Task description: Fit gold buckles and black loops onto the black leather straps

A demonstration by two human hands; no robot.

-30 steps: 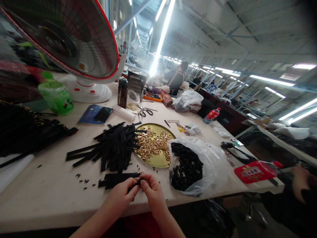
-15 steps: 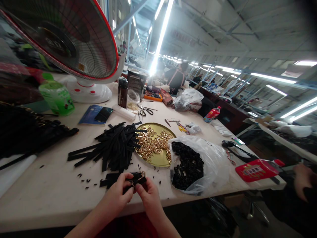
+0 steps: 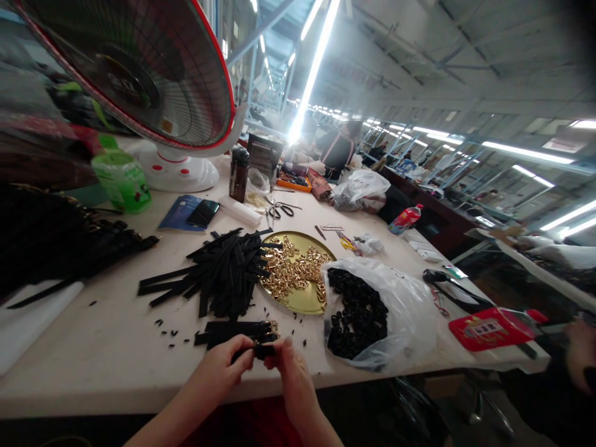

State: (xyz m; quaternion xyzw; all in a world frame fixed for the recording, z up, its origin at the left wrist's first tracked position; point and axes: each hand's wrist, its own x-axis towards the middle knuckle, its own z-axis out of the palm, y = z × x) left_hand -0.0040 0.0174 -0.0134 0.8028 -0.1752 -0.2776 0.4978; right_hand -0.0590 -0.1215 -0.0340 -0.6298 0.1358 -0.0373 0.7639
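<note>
Between my two hands, at the table's front edge, is a short black strap (image 3: 264,351). My left hand (image 3: 229,365) pinches its left part, and my right hand (image 3: 292,370) has its fingers closed on the right end. Any metal piece on this strap is too small to make out. Just beyond my fingers lie several black straps (image 3: 228,329) with gold buckles (image 3: 272,325) at their right ends. A heap of loose black straps (image 3: 228,267) lies behind them, overlapping the round gold tray (image 3: 298,304) of gold buckles (image 3: 293,267).
Right of the tray, a clear plastic bag (image 3: 405,304) holds small black loops (image 3: 356,310). Small black bits (image 3: 172,333) are scattered on the table. A fan (image 3: 177,174), scissors (image 3: 282,210), and a red bottle (image 3: 488,328) stand or lie around. Another person's hand (image 3: 582,347) shows at far right.
My right hand has shifted slightly right with its fingers raised along the strap end. The buckled straps behind now show clear of my hands. The whole view has shifted a little.
</note>
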